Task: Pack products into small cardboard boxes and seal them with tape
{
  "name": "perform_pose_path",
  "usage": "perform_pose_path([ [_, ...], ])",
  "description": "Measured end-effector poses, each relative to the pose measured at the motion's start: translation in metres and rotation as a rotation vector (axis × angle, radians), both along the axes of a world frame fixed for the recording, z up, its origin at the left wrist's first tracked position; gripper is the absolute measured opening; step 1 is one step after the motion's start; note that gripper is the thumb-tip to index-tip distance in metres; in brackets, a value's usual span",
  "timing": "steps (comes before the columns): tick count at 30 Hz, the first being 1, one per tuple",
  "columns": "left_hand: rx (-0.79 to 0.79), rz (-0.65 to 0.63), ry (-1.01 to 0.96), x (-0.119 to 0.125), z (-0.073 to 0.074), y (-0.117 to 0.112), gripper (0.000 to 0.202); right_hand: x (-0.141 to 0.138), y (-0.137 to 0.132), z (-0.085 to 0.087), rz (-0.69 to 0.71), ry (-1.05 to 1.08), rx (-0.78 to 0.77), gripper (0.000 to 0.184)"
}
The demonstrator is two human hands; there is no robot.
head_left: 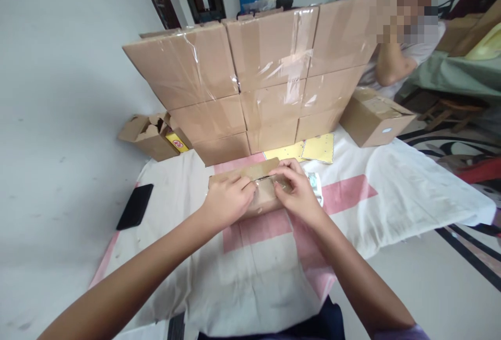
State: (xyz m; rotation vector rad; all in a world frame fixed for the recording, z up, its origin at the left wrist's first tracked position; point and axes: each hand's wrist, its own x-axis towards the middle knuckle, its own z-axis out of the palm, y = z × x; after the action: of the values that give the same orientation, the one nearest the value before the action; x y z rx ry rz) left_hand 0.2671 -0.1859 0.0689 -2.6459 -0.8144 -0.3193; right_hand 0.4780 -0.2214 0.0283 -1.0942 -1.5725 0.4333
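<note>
A small brown cardboard box (264,202) lies in front of me on the cloth-covered table. A narrow dark gap runs along its top between my two hands. My left hand (230,199) is closed, its fingertips pinching at the box's top on the left end of the gap. From the right, my right hand (295,189) curls its fingers over the far edge of the gap, thumb pressed on the near side. Partly behind my right hand is a white printed packet (314,184), its kind unclear.
Behind stands a wall of stacked taped cartons (274,79). Yellow sheets (319,148) lie at its foot. An opened carton (151,139) is left, a closed carton (376,118) right. A black tablet-like slab (135,206) rests near the left edge. A person (403,58) sits beyond.
</note>
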Motion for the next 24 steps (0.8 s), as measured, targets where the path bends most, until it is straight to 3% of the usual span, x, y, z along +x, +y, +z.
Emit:
perform_pose_path([
  [6, -0.031, -0.004, 0.009, -0.009, -0.012, -0.014, 0.039, -0.005, -0.002, -0.008, -0.032, 0.063, 0.071, 0.029],
  [12, 0.023, 0.012, -0.004, -0.008, -0.016, -0.018, 0.031, -0.007, -0.002, -0.016, -0.044, 0.136, 0.19, 0.027],
  [17, 0.09, 0.091, -0.085, -0.001, -0.02, -0.018, 0.054, -0.006, -0.004, -0.019, -0.038, 0.16, 0.198, 0.025],
  [20, 0.112, 0.066, -0.082, 0.0, -0.025, -0.019, 0.047, -0.001, -0.003, -0.025, -0.076, 0.135, 0.203, 0.024],
  [22, 0.131, 0.041, -0.086, 0.0, -0.03, -0.02, 0.037, 0.006, -0.002, -0.032, -0.078, 0.104, 0.18, 0.032],
  [24, 0.154, 0.018, -0.1, -0.002, -0.035, -0.021, 0.03, 0.015, 0.002, -0.042, 0.011, 0.109, 0.082, 0.059],
])
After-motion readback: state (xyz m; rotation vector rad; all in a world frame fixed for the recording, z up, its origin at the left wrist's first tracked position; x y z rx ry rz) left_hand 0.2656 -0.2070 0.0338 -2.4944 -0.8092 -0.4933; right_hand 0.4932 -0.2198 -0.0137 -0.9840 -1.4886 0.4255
